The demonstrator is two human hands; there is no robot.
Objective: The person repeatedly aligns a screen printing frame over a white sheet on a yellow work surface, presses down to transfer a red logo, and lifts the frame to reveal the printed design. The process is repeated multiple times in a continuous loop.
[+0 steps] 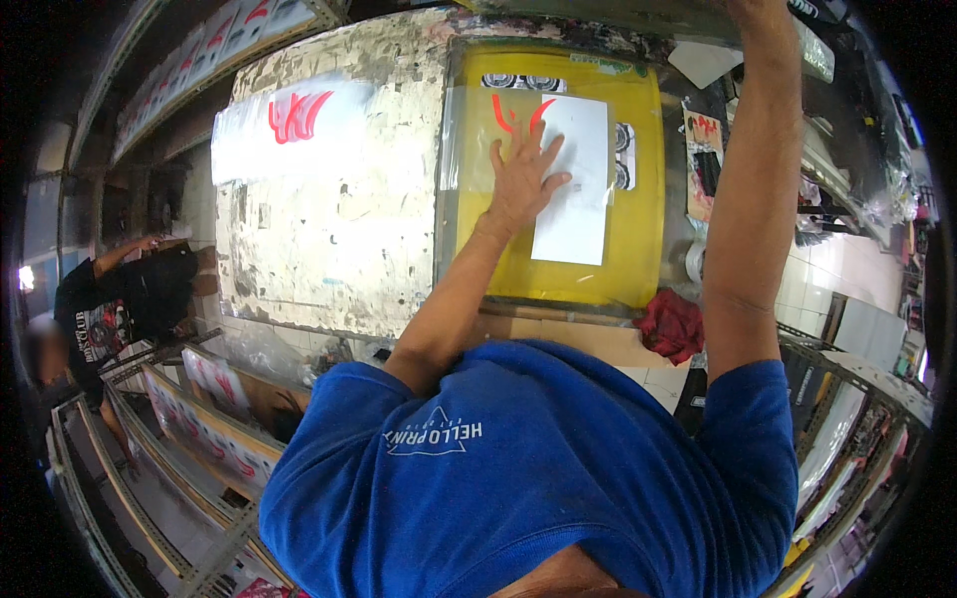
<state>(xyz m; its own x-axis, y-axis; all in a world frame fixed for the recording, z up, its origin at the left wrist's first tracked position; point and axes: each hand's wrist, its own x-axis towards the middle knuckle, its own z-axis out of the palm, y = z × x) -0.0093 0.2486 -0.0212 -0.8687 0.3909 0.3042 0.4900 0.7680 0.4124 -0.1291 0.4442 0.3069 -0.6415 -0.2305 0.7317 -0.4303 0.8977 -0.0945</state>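
One yellow screen [638,179] lies on the worn, paint-flecked counter [329,229], and one white sheet [575,189] lies on the screen, upright and slightly right of its middle. The sheet is plain and rectangular; red strokes [503,112] show on the screen just beside its upper left corner, and black-and-white patterned patches [523,82] sit at the screen's far edge and by the sheet's right side.

The left hand [523,179] rests flat on the screen, fingers [543,140] spread open and overlapping the sheet's left edge, gripping nothing. The right hand [758,12] reaches up to the top rim of the view; whether its fingers are open or closed cannot be told.

One clear film with red marks [294,120] lies on the counter's left part, well apart from the screen. One red rag [670,324] sits at the near edge, right of the screen. One tape roll [695,261] is beside the right forearm. Another person [120,299] bends over racks at the far left.
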